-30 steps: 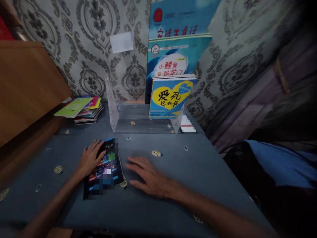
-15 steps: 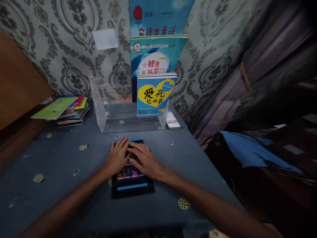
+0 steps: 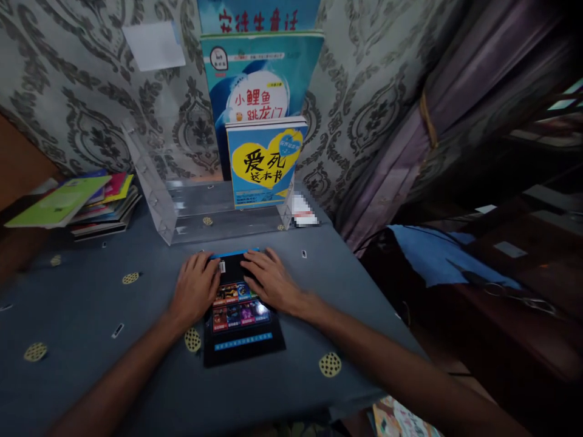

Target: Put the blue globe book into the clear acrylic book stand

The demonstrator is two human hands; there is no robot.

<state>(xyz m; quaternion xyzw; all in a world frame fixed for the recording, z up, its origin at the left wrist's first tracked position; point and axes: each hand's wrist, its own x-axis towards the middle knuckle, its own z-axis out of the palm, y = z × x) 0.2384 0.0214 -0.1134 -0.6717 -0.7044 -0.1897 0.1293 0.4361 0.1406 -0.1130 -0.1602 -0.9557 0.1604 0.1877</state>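
A black book [image 3: 243, 320] with rows of small coloured pictures and a blue strip lies flat on the table. Over its upper left edge rests my left hand [image 3: 195, 288], palm down, fingers stretched. My right hand [image 3: 272, 284] lies on the upper right part, its fingers spread across the cover. Neither hand grips anything that I can see. Just beyond the book stands a clear acrylic rack [image 3: 200, 227]. At the rack's right end, a blue book with a yellow heart [image 3: 264, 164] stands upright in front of a taller teal book [image 3: 262, 60].
A stack of thin books [image 3: 107, 203] sits at the left of the table [image 3: 150, 376]. Beside the rack's right end is a small white item [image 3: 304, 212], partly blurred out. Scissors [image 3: 519, 294] and a blue cloth [image 3: 423, 255] lie beyond the table's right edge, near a purple curtain [image 3: 392, 158].
My hands have moved apart, from close together over the cover's middle to its left and right edges, uncovering more pictures. The view has shifted, so the rack appears further left.
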